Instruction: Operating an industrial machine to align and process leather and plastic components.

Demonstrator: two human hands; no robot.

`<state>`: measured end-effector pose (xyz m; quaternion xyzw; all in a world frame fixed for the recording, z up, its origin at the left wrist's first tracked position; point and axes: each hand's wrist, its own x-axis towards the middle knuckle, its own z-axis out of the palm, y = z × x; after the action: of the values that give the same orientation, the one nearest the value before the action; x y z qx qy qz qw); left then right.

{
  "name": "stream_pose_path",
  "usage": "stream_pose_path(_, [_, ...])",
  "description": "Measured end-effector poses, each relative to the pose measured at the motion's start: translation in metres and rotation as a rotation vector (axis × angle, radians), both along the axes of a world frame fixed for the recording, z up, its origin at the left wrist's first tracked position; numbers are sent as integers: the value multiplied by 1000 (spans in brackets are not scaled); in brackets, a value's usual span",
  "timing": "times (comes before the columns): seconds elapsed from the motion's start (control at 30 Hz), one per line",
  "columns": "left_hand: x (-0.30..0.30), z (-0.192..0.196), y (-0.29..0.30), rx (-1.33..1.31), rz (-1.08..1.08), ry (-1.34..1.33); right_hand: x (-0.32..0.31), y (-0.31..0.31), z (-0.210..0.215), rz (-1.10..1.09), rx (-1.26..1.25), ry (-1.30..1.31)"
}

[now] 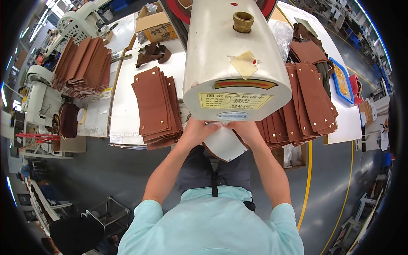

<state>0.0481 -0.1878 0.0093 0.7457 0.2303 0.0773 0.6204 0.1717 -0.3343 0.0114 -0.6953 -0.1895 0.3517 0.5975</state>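
My left hand [196, 131] and right hand [244, 129] grasped the white-faced panel [225, 145] from either side, just under the cream machine head [238, 51]; fingertips partly hidden. Brown stacks flanked me: left stack [151, 102], right stack [312, 100].

Left hand [196, 132] and right hand [246, 130] nearly meet, forearms [165, 174] extended.

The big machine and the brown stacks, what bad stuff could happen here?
The left hand and right hand hold a piece right by the machine, so fingers might get pinched. The left stack lies at the table's near edge, so a bump could spill it.
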Motion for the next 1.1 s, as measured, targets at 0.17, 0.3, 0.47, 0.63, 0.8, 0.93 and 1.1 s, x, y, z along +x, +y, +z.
stream_pose_path(0.17, [3, 8, 3, 96, -56, -20, -3, -11, 17, -32, 91, 147])
stream_pose_path(0.3, [6, 10, 2, 88, -57, -15, -8, -38, -1, -6, -117, 165])
stream_pose_path(0.47, [3, 8, 0, -75, 12, -41, -32, -89, 3, 284, -278, -100])
stream_pose_path(0.63, [-37, 19, 3, -189, 99, -7, -17, -139, 2, 369, -215, 208])
stream_pose_path(0.8, [-104, 50, 28, -289, 8, 33, -3, -126, 22, -40, -112, 39])
stream_pose_path(0.93, [-119, 48, 34, -24, -410, 294, 6, -79, 31, 37, -64, 86])
stream_pose_path(1.1, [-70, 36, 2, -66, -206, 134, 3, -17, 10, 65, 43, 13])
